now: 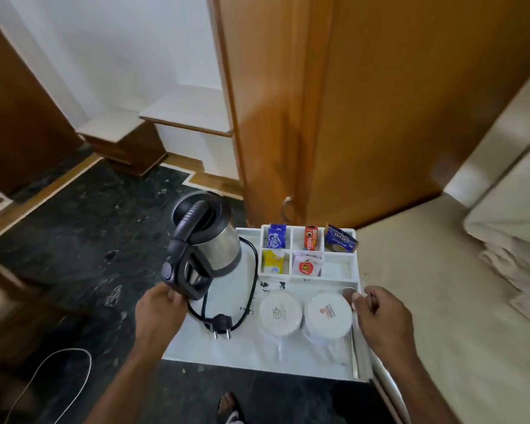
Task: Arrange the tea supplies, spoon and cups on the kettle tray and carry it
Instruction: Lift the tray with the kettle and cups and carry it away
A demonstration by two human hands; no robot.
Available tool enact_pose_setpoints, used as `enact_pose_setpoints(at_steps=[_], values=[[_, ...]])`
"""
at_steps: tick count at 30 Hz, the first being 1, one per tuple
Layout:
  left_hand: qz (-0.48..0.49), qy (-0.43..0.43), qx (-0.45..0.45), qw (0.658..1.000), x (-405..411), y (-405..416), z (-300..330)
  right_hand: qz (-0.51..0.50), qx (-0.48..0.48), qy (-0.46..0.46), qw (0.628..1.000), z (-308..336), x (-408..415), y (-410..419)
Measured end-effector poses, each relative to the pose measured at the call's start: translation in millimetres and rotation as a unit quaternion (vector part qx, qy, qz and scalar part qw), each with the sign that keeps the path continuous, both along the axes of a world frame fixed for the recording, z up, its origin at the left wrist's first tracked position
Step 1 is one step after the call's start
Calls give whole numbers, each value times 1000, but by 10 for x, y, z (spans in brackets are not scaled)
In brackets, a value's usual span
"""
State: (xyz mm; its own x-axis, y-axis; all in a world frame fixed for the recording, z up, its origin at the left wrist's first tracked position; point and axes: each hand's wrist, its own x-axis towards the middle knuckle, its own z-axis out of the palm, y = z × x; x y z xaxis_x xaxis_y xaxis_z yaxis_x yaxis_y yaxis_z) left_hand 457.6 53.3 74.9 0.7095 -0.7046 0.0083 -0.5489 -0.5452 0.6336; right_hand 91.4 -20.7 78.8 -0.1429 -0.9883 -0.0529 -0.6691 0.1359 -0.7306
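Note:
A white tray [248, 354] hangs above the dark floor, held on both sides. My left hand [159, 313] grips its left edge beside the handle of the steel kettle [208, 240], which stands at the tray's back left. My right hand [380, 319] grips the right edge, fingers closed next to the spoon [353, 347] lying along that side. Two white cups [280, 313] [328, 315] sit upside down at the front right. Sachets fill the compartments at the back: blue [276, 237], red [311, 238], a blue tea bag [340, 240], yellow [273, 261], white and red [306, 266].
The kettle's black cord and plug [222, 324] lie coiled on the tray. A wooden wardrobe [349, 102] stands just behind the tray. A bed with beige cover [456, 316] is on the right. A white cable [58, 371] loops on the floor at left. My foot [228, 407] shows below.

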Motion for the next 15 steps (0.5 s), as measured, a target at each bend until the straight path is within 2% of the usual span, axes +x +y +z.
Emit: enact_pose_setpoints(at_steps=[8, 15], values=[[53, -24, 3, 998, 1557, 107, 150, 50, -14, -23, 998, 26, 1699, -304], [60, -32, 13, 998, 2662, -309, 208, 77, 3, -38, 996, 81, 2822, -801]])
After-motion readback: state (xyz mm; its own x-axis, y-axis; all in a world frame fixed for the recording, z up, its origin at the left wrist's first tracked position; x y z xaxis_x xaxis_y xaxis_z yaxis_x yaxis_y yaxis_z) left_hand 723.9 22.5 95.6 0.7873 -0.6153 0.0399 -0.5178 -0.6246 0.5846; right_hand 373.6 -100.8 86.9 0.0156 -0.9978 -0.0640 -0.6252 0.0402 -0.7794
